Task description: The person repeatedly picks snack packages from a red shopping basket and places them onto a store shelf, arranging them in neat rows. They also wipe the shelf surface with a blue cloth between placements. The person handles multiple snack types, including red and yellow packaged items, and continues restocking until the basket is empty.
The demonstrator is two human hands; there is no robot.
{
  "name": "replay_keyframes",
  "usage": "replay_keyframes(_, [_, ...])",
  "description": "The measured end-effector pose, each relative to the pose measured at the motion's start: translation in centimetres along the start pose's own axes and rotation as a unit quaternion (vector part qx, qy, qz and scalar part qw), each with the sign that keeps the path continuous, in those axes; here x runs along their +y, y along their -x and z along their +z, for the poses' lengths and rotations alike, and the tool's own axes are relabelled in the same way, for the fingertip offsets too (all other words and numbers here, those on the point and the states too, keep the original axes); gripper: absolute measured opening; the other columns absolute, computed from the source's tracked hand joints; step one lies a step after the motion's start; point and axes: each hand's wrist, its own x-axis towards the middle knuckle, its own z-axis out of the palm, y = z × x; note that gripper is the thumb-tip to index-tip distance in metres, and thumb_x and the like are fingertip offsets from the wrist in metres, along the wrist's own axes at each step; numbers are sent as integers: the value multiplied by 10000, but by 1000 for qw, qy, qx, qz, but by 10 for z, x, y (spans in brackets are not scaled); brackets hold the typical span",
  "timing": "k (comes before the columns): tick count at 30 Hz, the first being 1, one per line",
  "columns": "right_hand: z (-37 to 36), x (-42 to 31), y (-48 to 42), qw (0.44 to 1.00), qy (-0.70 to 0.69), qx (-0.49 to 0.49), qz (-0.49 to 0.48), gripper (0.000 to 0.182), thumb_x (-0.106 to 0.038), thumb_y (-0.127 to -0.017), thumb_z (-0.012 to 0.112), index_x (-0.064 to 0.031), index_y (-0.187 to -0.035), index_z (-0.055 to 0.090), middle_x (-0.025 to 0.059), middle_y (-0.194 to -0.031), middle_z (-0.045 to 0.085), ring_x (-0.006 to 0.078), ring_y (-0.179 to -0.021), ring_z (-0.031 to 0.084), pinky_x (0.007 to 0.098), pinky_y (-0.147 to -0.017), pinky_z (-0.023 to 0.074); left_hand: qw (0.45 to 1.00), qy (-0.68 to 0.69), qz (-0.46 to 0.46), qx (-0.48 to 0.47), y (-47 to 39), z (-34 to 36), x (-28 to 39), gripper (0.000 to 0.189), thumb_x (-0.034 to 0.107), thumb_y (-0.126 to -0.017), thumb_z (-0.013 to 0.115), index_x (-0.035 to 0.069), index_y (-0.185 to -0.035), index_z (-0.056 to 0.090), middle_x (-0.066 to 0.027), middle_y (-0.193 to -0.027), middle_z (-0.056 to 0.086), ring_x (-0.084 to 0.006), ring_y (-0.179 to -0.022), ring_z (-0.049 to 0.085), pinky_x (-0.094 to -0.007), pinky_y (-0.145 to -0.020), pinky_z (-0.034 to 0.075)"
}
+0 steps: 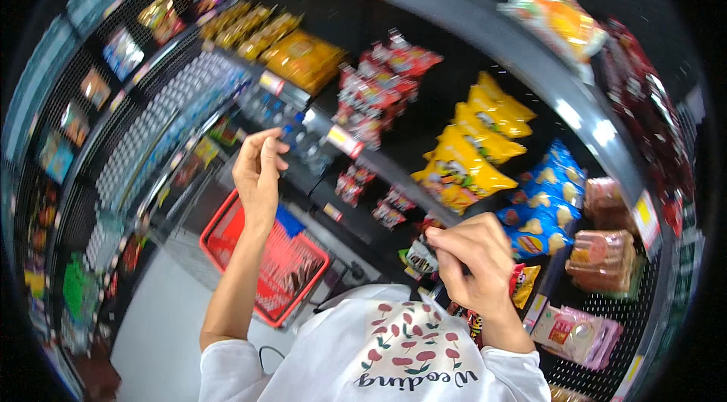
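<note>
My left hand [257, 180] is raised over the red shopping basket [228, 221]. Its fingers are loosely bent and apart, with nothing seen in them. My right hand [476, 260] hangs before the shelf with its fingers curled in, and no object shows in it. Closest to that hand are blue potato chip bags [542, 209] and yellow snack bags [463, 166], both standing on the shelf. A small white-and-green packet [421, 255] shows just left of the right fingers. Red-and-white snack packets [377, 89] stand in a cluster between the two hands.
Orange-yellow bags [304, 58] lie at the upper left. Water bottles [309, 146] stand low behind my left hand. The upper shelf edge [454, 4] juts out above. Packaged bread [602, 257] and pink packs [576, 334] lie at right. Pale floor [164, 300] shows at lower left.
</note>
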Motion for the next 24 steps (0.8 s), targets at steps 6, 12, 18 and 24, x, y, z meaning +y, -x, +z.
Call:
replay_keyframes(6, [88,33,74,959,-101,-184,188,268,36,-939,738,-33,-1197,763,116,-904,712,278,-774,668,368,-715,543,949,-243,-133,149,179,-195,-283,171,137,-1077,655,3,-1169,709,-54,-943,743,-107,-785,677,-257,-721,540])
replay_keyframes(12, [121,42,96,908,-110,-303,267,203,-29,-995,711,-19,-1191,761,152,-958,709,293,-777,685,383,-716,557,817,-379,-429,65,347,-219,-349,416,346,-945,763,-19,-1144,769,-215,-946,797,-330,-904,787,-446,-842,605])
replay_keyframes(18, [143,44,99,880,-91,-380,268,197,-39,-999,700,-13,-1187,753,167,-997,723,363,-896,718,425,-790,584,775,-359,-520,-17,379,-187,-367,725,609,-906,761,37,-1349,710,-260,-1230,753,-411,-1173,720,-482,-1035,553])
replay_keyframes(24, [153,43,107,867,-77,-415,263,197,-70,-984,712,-24,-1172,748,161,-1015,730,387,-949,709,451,-830,583,798,-400,-438,-107,353,-157,-366,771,328,-857,819,180,-1557,534,-281,-1539,521,-466,-1380,565,-533,-1128,504])
